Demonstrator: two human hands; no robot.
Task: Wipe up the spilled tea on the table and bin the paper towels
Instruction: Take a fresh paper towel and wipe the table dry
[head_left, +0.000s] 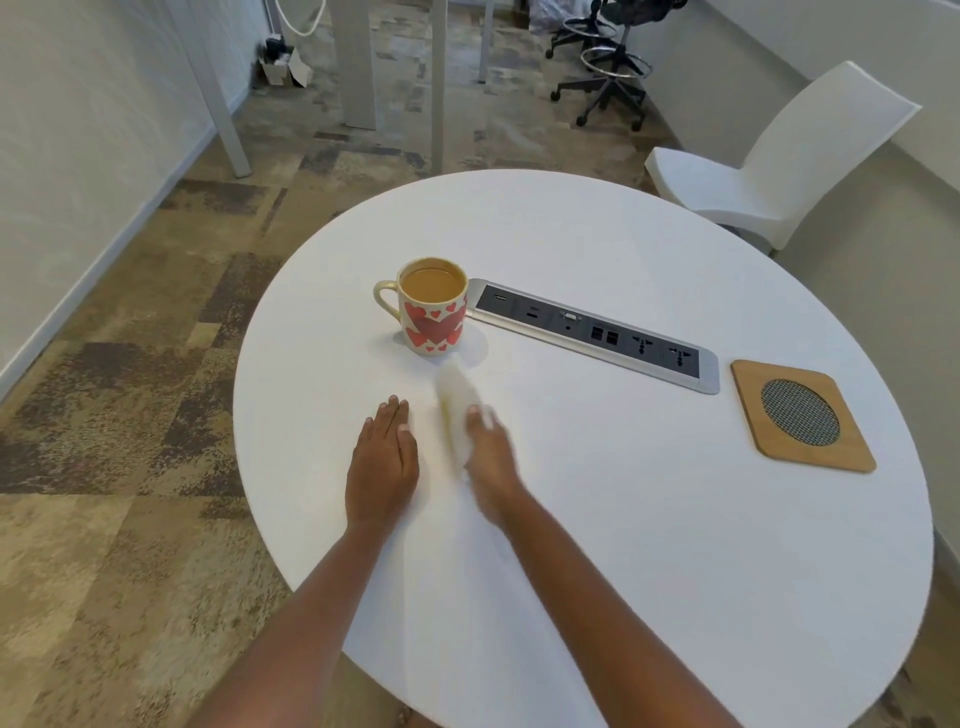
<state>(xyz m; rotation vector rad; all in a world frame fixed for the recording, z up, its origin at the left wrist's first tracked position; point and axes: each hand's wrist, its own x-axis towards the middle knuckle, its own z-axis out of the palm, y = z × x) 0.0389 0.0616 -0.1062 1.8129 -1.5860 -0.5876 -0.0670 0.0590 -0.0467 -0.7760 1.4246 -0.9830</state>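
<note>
White, blurred paper towel (457, 410) sits gripped under the right hand (491, 457) on the round worktop (623, 519), left hand (383, 462) flat, empty.

right hand (491, 457) and paper towel (457, 410) motion-blurred, grip unclear, both forearms cut off at bottom edge

Round white table (649, 519), mug (434, 306), coaster (802, 415), pwr strip (597, 332)

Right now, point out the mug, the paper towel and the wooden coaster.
mug (435, 325): head view, on its heart-printed side wall.
paper towel (457, 402): head view, on the blurred wad ahead of the right hand's fingers.
wooden coaster (748, 415): head view, on the bare wood left of its mesh disc.
</note>
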